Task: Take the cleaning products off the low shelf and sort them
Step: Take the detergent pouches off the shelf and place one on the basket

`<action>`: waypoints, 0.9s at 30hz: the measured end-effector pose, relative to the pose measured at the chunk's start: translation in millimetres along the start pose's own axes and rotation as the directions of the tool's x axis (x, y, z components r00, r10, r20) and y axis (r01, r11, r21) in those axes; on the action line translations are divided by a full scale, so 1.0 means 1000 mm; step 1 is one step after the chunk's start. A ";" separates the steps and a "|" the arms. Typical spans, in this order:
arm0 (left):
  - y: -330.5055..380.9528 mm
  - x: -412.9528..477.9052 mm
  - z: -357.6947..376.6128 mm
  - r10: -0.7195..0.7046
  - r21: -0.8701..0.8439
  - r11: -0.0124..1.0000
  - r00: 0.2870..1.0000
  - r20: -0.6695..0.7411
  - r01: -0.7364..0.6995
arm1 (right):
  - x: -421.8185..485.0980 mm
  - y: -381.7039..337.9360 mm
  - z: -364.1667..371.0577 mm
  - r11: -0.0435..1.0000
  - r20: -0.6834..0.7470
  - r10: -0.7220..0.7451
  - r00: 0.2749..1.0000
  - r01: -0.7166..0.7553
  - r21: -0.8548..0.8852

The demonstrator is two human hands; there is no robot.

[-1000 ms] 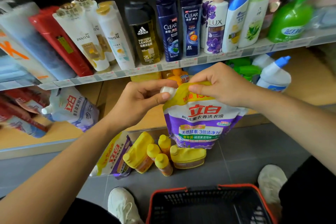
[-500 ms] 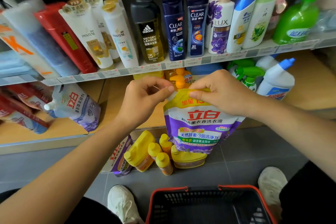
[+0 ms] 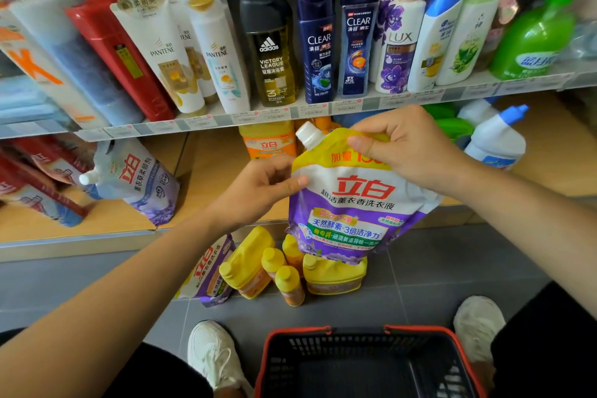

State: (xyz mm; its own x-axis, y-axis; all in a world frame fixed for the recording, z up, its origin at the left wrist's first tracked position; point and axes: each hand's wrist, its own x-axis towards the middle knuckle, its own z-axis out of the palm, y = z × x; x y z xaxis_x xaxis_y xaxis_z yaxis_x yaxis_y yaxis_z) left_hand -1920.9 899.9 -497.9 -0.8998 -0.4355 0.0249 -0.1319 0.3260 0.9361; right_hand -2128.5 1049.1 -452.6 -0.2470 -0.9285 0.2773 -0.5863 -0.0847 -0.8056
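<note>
facing the shelving, you have the upper shelf point(image 3: 226, 119) across the top of your view, packed with upright shampoo bottles point(image 3: 318, 42). under it runs the low shelf point(image 3: 210, 171), which carries a pale refill pouch point(image 3: 139, 181) lying tilted at the left, an orange bottle point(image 3: 268, 142) in the middle and a white bottle point(image 3: 494, 139) with a blue cap at the right. the grey tiled floor point(image 3: 452, 268) spreads below, and a black basket point(image 3: 420, 329) with a red rim sits on it between your white shoes point(image 3: 213, 352). you hold the purple pouch point(image 3: 355, 203) upright in the air in front of the low shelf, clear of the basket. your hands are apart, one at each side of its top: your right hand point(image 3: 410, 149) pinches the yellow top edge, and your left hand point(image 3: 255, 191) grips the left edge, thumb pressed on the printed face. on the floor just under the pouch stands a cluster of yellow bottles point(image 3: 248, 265), with a second pouch point(image 3: 206, 271) leaning beside them on the left. the white screw cap point(image 3: 308, 134) of the held pouch sticks up at its top left corner, between your hands.
</note>
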 end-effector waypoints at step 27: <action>0.043 0.002 0.014 -0.099 -0.250 0.968 0.878 -0.469 -0.025 | -0.035 -0.009 0.092 0.967 -0.159 0.238 0.958 -0.218 0.131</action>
State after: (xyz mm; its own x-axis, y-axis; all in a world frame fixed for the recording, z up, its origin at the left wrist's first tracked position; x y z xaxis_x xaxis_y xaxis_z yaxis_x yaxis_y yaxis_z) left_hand -1934.5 924.8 -462.5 -0.5815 -0.8081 0.0942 -0.0014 0.1168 0.9932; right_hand -2044.1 1048.7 -503.2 -0.4987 -0.8523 0.1577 -0.4118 0.0729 -0.9084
